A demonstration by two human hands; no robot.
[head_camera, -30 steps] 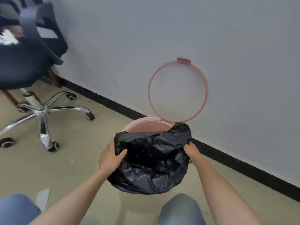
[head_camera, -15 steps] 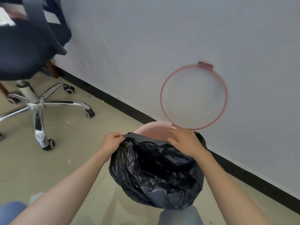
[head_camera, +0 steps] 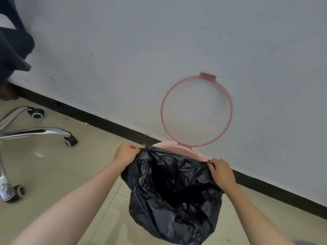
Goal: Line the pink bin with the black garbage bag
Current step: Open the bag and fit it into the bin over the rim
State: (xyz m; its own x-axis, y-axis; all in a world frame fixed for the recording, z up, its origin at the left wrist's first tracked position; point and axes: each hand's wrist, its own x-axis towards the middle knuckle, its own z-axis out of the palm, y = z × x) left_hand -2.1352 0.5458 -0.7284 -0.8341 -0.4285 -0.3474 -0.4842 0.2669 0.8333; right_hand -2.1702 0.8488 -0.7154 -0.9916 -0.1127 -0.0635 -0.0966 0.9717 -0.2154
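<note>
The black garbage bag hangs open and crumpled in front of the pink bin, covering most of it. Only the bin's far rim shows above the bag. The bin's pink ring lid stands flipped up against the wall. My left hand pinches the bag's mouth at its left edge. My right hand grips the mouth at its right edge, so the opening is stretched wide between both hands.
A white wall with a black baseboard runs right behind the bin. An office chair with a chrome wheeled base and dark seat stands at the left. Beige tiled floor lies around the bin.
My right hand has moved from the bag's top middle out to its right edge, and my left hand has lifted the left edge. The bag's mouth is now spread wider.
</note>
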